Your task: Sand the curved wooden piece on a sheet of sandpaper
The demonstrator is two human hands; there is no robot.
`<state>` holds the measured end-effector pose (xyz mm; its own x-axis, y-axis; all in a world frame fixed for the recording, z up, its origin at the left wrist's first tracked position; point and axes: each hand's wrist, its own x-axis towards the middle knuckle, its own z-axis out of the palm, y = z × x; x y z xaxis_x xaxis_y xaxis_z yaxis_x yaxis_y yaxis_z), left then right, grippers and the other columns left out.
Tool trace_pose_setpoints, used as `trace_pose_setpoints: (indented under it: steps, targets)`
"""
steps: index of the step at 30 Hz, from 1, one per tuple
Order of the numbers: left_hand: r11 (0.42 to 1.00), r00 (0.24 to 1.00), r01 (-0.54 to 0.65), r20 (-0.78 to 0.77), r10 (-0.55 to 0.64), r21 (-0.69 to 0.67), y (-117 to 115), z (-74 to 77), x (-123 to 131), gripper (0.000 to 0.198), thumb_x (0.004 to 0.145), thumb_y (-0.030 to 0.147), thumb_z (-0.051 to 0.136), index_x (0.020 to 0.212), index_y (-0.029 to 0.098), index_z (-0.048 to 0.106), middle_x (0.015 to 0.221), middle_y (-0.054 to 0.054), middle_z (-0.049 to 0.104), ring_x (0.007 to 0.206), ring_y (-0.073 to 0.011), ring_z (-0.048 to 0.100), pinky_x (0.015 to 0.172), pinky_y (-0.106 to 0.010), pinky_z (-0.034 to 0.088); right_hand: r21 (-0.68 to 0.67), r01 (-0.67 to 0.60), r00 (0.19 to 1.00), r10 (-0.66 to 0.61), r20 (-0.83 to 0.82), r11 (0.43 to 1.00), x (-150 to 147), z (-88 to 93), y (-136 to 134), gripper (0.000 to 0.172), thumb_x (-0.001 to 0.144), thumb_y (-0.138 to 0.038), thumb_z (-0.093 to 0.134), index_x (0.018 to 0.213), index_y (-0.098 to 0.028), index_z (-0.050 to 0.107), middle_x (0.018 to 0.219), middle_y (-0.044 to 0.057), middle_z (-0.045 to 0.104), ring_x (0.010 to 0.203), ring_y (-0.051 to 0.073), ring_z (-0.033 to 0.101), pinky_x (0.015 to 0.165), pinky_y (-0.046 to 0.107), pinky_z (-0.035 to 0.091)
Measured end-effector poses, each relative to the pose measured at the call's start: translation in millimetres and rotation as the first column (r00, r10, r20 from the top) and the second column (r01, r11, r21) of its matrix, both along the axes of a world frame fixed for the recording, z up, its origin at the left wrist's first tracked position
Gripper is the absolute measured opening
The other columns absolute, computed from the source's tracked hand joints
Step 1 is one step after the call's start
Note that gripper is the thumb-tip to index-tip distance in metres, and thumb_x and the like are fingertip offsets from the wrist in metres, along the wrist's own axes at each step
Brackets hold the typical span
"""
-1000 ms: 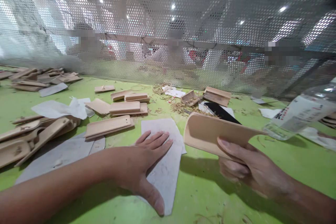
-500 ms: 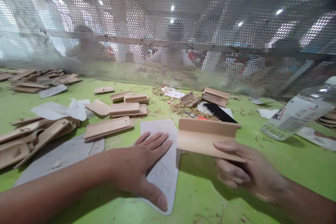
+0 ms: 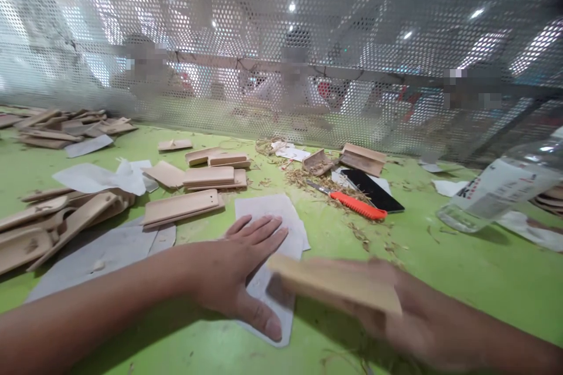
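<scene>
My left hand [image 3: 240, 269] lies flat with its fingers spread, pressing on a pale grey sheet [image 3: 268, 208] on the green table. To its right, my right hand [image 3: 396, 310] is closed on a light wooden piece with a raised edge [image 3: 338, 284]. The piece is blurred by motion and tilted, its left end over the sheet's right side. Whether that end touches the sheet I cannot tell. Beyond my right hand lies an orange utility knife [image 3: 358, 205] with its blade out, beside a black phone [image 3: 373, 190].
Several wooden pieces [image 3: 185, 208] lie beyond my left hand, with more piled at the left [image 3: 79, 225]. Wood shavings [image 3: 303, 179] are strewn near the phone. A clear plastic bottle [image 3: 497, 193] leans at the right. A perforated metal screen [image 3: 246, 88] closes off the back.
My right hand has turned the wooden piece and brought it lower and left, over the sheet. The utility knife has come into full view. My left hand has stayed in place.
</scene>
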<state>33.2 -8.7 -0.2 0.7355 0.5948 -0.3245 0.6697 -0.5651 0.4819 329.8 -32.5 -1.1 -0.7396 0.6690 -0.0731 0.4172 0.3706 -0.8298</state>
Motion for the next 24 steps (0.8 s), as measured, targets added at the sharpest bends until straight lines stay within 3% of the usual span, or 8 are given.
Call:
trace_pose_setpoints:
  steps: [2, 5, 10, 13, 16, 21, 24]
  targets:
    - [1.000, 1.000, 0.010, 0.001, -0.010, 0.007, 0.0, -1.8, -0.8, 0.131, 0.077, 0.088, 0.066, 0.168, 0.014, 0.007, 0.169, -0.017, -0.008, 0.157, -0.0382, -0.006, 0.126, -0.060, -0.003, 0.062, -0.042, 0.999, 0.042, 0.000, 0.997, 1.0, -0.5, 0.0, 0.054, 0.097, -0.034, 0.060, 0.149, -0.025, 0.059, 0.124, 0.014, 0.076, 0.103, 0.032, 0.074, 0.089, 0.039, 0.061]
    - [1.000, 1.000, 0.003, 0.008, -0.003, 0.020, -0.5, -2.3, -0.2, 0.130, 0.077, 0.089, 0.065, 0.169, 0.015, 0.010, 0.169, -0.017, -0.008, 0.157, -0.0383, -0.007, 0.126, -0.059, -0.004, 0.223, 0.047, 0.999, -0.052, 0.015, 0.974, 5.8, -7.4, 3.3, 0.053, 0.096, -0.031, 0.059, 0.149, -0.022, 0.060, 0.133, 0.017, 0.072, 0.106, 0.033, 0.074, 0.088, 0.040, 0.061]
    - [1.000, 1.000, -0.011, -0.016, 0.010, -0.010, -1.2, 1.1, 2.0, 0.135, 0.076, 0.088, 0.068, 0.168, 0.011, 0.006, 0.168, -0.018, -0.009, 0.157, -0.0388, -0.008, 0.125, -0.061, -0.005, 0.167, -0.105, 0.994, 0.102, 0.027, 0.980, 10.8, -10.6, 8.5, 0.060, 0.095, -0.032, 0.063, 0.154, -0.025, 0.052, 0.128, 0.013, 0.076, 0.102, 0.031, 0.076, 0.083, 0.034, 0.062]
    - [1.000, 1.000, -0.012, -0.025, 0.012, -0.016, -0.7, 2.1, 1.7, 0.134, 0.076, 0.088, 0.068, 0.168, 0.011, 0.007, 0.168, -0.017, -0.011, 0.157, -0.0381, -0.010, 0.125, -0.059, -0.006, 0.277, -0.068, 0.997, 0.059, 0.041, 0.958, 15.9, -9.6, 21.3, 0.055, 0.099, -0.029, 0.058, 0.153, -0.026, 0.053, 0.131, 0.015, 0.074, 0.109, 0.032, 0.075, 0.089, 0.038, 0.060]
    - [1.000, 1.000, -0.022, -0.019, 0.021, -0.009, -0.5, 1.1, 1.3, 0.135, 0.075, 0.087, 0.068, 0.168, 0.011, 0.006, 0.168, -0.017, -0.010, 0.157, -0.0391, -0.009, 0.125, -0.061, -0.005, 0.405, -0.113, 0.991, 0.073, 0.111, 0.907, 23.0, -16.6, 36.5, 0.055, 0.098, -0.026, 0.057, 0.153, -0.025, 0.054, 0.131, 0.017, 0.074, 0.110, 0.033, 0.074, 0.090, 0.040, 0.059]
    - [0.999, 0.999, -0.030, -0.023, 0.030, -0.017, -0.3, 1.6, 3.1, 0.138, 0.074, 0.084, 0.073, 0.167, 0.009, 0.004, 0.168, -0.018, -0.010, 0.156, -0.0407, -0.009, 0.125, -0.062, -0.005, 0.618, -0.092, 0.971, -0.066, 0.228, 0.781, 26.8, -36.9, 45.9, 0.055, 0.093, -0.014, 0.049, 0.146, -0.022, 0.062, 0.105, 0.015, 0.073, 0.081, 0.027, 0.071, 0.070, 0.037, 0.059]
    - [1.000, 0.999, -0.022, -0.046, 0.022, -0.009, -0.6, 3.1, 4.1, 0.135, 0.077, 0.082, 0.073, 0.167, 0.008, 0.004, 0.168, -0.018, -0.011, 0.157, -0.0392, -0.009, 0.125, -0.061, -0.005, 0.558, -0.046, 0.959, -0.120, 0.257, 0.828, 27.5, -37.5, 42.4, 0.065, 0.091, -0.012, 0.049, 0.154, -0.027, 0.052, 0.126, 0.017, 0.067, 0.100, 0.030, 0.071, 0.082, 0.041, 0.060]
